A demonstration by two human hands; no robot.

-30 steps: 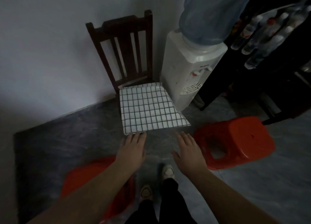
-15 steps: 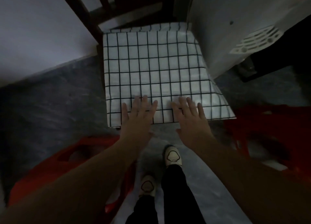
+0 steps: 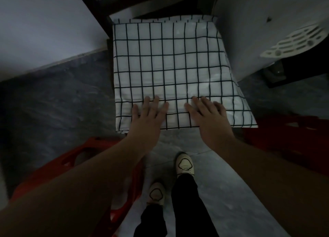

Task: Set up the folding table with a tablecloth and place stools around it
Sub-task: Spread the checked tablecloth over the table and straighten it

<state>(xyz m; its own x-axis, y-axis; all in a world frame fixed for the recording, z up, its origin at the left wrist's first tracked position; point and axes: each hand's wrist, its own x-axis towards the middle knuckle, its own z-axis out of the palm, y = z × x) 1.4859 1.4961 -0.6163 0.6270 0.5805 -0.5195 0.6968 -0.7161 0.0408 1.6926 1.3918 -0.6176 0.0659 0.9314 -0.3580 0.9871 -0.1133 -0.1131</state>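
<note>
Fetching step: left hand (image 3: 148,118) and right hand (image 3: 209,120) flat, fingers spread, on folded tablecloth (image 3: 170,62), frame centre. Next: grip near edge, lift.

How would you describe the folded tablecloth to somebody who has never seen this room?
Look for the dark wooden chair against the white wall, next to the white water dispenser. The tablecloth lies folded on its seat, the left hand and the right hand flat on its near edge. Only it is white with a thin black grid; the stools nearby are plain red.
</note>
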